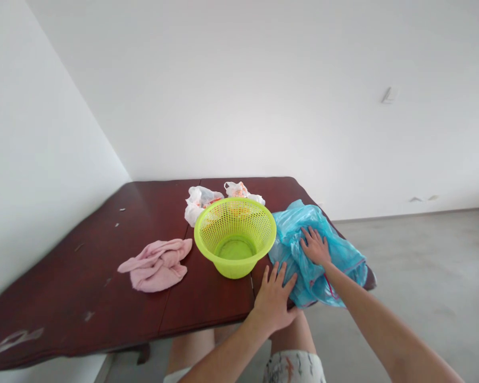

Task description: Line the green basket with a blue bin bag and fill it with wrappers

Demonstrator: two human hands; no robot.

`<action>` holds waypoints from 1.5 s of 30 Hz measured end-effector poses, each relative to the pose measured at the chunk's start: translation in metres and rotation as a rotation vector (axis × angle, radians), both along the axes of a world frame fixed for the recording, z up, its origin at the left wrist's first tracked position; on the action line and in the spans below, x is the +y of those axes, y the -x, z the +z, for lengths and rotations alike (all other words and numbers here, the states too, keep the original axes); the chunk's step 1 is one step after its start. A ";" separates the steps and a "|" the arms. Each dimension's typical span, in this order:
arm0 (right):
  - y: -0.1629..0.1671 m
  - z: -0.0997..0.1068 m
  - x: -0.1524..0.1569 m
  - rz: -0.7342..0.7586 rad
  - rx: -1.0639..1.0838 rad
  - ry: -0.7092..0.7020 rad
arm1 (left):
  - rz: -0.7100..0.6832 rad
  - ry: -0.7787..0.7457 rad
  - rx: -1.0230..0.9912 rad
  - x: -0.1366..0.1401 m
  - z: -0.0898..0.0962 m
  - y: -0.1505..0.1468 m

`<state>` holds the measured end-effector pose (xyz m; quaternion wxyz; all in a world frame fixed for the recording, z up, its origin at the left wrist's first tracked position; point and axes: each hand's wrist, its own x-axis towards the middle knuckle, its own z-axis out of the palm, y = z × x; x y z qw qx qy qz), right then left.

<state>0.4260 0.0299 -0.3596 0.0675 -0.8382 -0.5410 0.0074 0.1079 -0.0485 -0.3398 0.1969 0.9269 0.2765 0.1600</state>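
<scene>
A crumpled blue plastic bag (303,223) is spread over the right end of the table, part of it hanging past the edge. My right hand (316,248) lies on top of the bag with its fingers spread. At the table's front edge, my left hand (274,298) has its fingers apart, with its fingertips near the bag's left side; whether they press on the bag is hard to tell. Just left of the bag stands a yellow-green plastic basket (239,268) with perforated sides, and nothing shows inside it.
The dark red wooden table (207,303) meets white walls at the back and left. A pink cloth (159,265) lies bunched left of the basket. Behind the basket are a white plastic bag (197,205) and a second white bag (235,189) with orange markings.
</scene>
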 end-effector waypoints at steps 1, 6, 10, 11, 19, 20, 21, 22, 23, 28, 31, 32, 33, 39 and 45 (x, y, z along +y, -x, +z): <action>0.000 0.000 0.000 0.000 0.002 -0.003 | 0.000 -0.002 0.000 0.000 0.000 0.000; -0.001 0.000 0.003 0.007 0.007 0.020 | 0.001 0.008 -0.003 0.000 0.001 0.001; -0.003 0.000 0.006 0.021 0.005 0.055 | 0.020 -0.026 0.030 0.000 -0.006 -0.003; -0.004 0.000 0.007 0.023 0.003 0.065 | 0.027 -0.042 0.047 0.000 -0.008 -0.004; -0.011 0.000 0.021 -0.010 0.019 0.127 | 0.029 -0.105 0.091 0.000 -0.017 -0.004; -0.013 0.001 0.023 -0.006 0.026 0.137 | 0.028 -0.105 0.089 -0.001 -0.017 -0.002; -0.014 0.002 0.024 0.003 0.032 0.148 | 0.026 -0.106 0.086 -0.003 -0.016 0.000; -0.016 0.002 0.025 0.016 0.036 0.157 | 0.024 -0.108 0.082 -0.005 -0.016 0.003; -0.017 0.003 0.026 0.031 0.038 0.162 | 0.022 -0.111 0.078 -0.008 -0.016 0.006; -0.021 0.003 0.027 0.048 0.031 0.150 | 0.049 -0.153 0.064 -0.038 -0.021 0.028; -0.025 0.003 0.032 0.036 0.040 0.142 | 0.104 -0.170 0.046 -0.057 -0.024 0.040; -0.027 0.003 0.034 0.031 0.047 0.140 | 0.122 -0.167 0.035 -0.061 -0.024 0.042; -0.029 0.004 0.036 0.024 0.055 0.139 | 0.141 -0.160 0.020 -0.064 -0.024 0.043; -0.041 0.010 0.039 -0.047 0.095 0.108 | 0.240 -0.056 -0.178 -0.057 -0.016 0.036; -0.039 0.009 0.038 -0.077 0.131 0.117 | 0.244 0.046 -0.336 -0.066 -0.007 0.064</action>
